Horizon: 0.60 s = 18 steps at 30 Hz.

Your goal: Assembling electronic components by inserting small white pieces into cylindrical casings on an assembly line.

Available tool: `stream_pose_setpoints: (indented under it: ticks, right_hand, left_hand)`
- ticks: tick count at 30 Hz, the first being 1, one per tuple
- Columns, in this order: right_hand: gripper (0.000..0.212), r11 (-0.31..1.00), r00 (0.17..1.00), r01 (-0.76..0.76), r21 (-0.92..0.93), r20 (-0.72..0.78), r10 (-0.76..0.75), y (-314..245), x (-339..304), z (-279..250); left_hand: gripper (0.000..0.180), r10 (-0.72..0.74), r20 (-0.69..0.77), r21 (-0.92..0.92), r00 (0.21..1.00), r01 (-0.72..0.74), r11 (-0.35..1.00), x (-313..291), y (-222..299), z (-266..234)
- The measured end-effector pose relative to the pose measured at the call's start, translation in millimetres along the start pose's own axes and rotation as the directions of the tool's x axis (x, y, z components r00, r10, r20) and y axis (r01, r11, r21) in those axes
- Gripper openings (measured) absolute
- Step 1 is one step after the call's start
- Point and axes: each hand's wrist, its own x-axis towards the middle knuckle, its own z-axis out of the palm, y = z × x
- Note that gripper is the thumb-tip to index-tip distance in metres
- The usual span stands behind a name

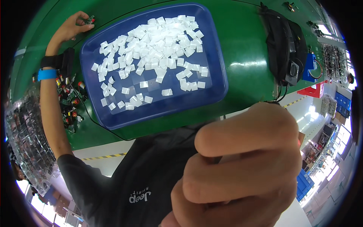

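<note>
Head view: left of 2 hands (pixel 72 27) pinches electronic part (pixel 91 20).

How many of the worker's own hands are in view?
2: the left hand at upper left, holding a small electronic part; the right hand, curled near the camera at lower right.

This looks like an electronics workshop: small circuit boards (pixel 68 101) heaped on a green workbench (pixel 245 49), black-and-yellow floor tape (pixel 104 156), stacked blue crates (pixel 343 102).
</note>
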Motion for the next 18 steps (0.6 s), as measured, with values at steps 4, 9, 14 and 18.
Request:
stream_pose_setpoints:
  ticks: [4,9,14,18]
  right_hand:
    - [0.017,0.996,0.998,-0.058,0.069,0.014,0.057,7.4,3.1,8.0]
    - [0.015,0.980,0.992,-0.127,0.154,0.023,0.125,6.3,3.3,15.1]
    - [0.014,0.957,0.986,-0.168,0.235,0.062,0.158,-13.7,-8.0,-0.3]
    - [0.017,0.641,0.684,-0.397,0.657,-0.254,0.684,13.5,-16.2,2.2]
  left_hand:
    - [0.058,0.003,-0.001,0.009,1.000,-0.003,1.000,6.1,-4.1,1.3]
    - [0.055,0.005,-0.023,-0.003,1.000,-0.005,1.000,3.7,-5.5,0.8]
    - [0.050,-0.016,-0.027,-0.060,1.000,0.014,0.998,-6.8,-6.4,1.7]
    - [0.043,0.009,-0.013,-0.119,1.000,-0.011,0.993,4.0,7.4,1.1]
